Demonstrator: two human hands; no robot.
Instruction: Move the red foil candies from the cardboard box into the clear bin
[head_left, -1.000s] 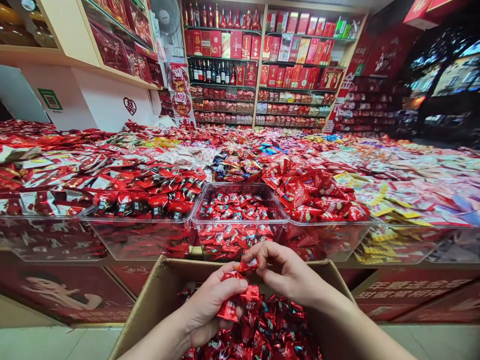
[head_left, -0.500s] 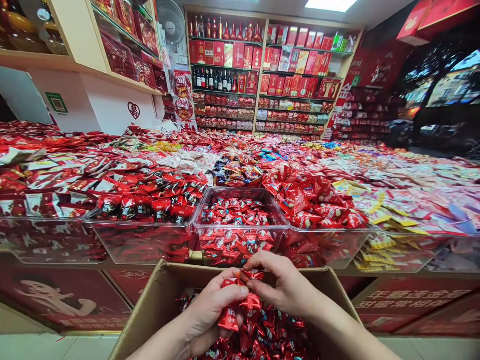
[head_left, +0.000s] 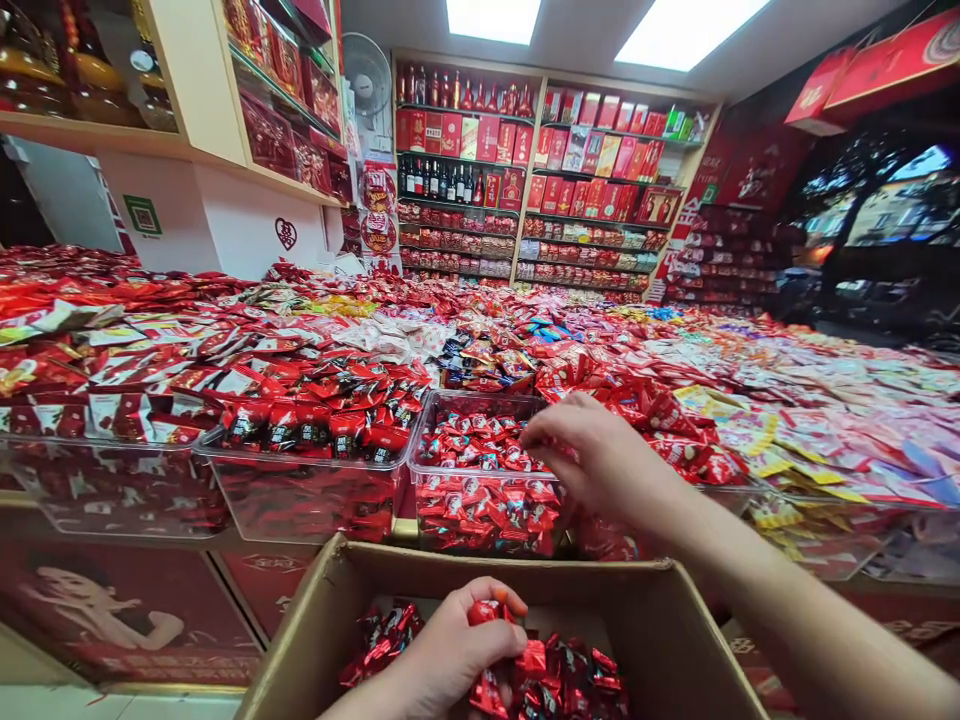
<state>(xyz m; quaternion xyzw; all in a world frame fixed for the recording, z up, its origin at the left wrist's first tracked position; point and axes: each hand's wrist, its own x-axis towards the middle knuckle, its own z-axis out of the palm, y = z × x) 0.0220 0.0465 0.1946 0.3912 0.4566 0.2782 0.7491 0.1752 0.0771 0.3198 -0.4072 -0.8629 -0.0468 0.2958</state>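
Red-wrapped candies (head_left: 491, 675) are held in my left hand (head_left: 480, 640), its fingers curled round them inside the cardboard box (head_left: 510, 575). More red candies (head_left: 574, 680) lie in the box below. My right hand (head_left: 577, 440) is over the right side of the clear bin (head_left: 480, 472) of small red candies, its fingers bent downward and close together. Whether anything is between those fingertips is too small to tell.
Clear bins of black-and-red packets (head_left: 307, 440) and larger red packets (head_left: 705, 460) flank the middle bin. Yellow packets (head_left: 780, 460) lie at the right. Behind the wide candy display stand shelves (head_left: 465, 140) of bottles and boxes.
My right hand has moved away from my left hand, up and right to the middle bin. My left hand remains low in the box with candies. The view has tilted up slightly.
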